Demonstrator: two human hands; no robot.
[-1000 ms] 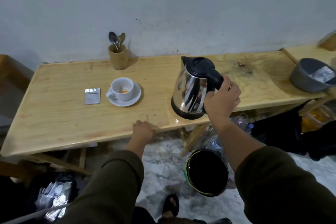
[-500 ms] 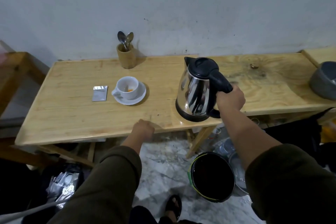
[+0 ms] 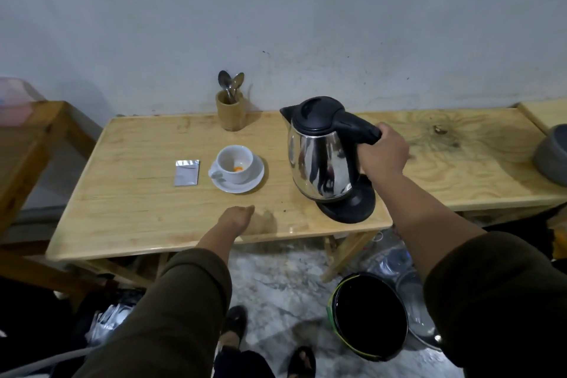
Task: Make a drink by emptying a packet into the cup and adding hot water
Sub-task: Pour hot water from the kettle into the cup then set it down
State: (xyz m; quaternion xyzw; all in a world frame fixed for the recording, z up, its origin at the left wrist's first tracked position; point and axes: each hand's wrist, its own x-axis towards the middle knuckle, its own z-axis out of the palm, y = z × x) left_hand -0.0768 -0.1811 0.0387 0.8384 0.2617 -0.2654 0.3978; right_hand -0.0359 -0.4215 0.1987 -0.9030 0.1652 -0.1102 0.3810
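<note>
A steel kettle (image 3: 319, 160) with a black lid hangs just above its black base (image 3: 352, 209), tilted a little, spout toward the cup. My right hand (image 3: 383, 153) is shut on the kettle's black handle. A white cup (image 3: 234, 163) stands on a white saucer (image 3: 254, 184) left of the kettle, with orange powder at its bottom. A silver packet (image 3: 186, 172) lies flat left of the saucer. My left hand (image 3: 236, 218) rests on the wooden table (image 3: 129, 212) near its front edge, fingers curled, holding nothing.
A wooden holder (image 3: 230, 112) with spoons stands at the wall behind the cup. A grey bowl (image 3: 552, 157) sits at the far right. A black bin (image 3: 369, 318) stands on the floor under the table's right end. My feet show below.
My right hand has lifted the kettle off its base, which now shows under it. The view has shifted to the left. My left hand stays at the table's edge.
</note>
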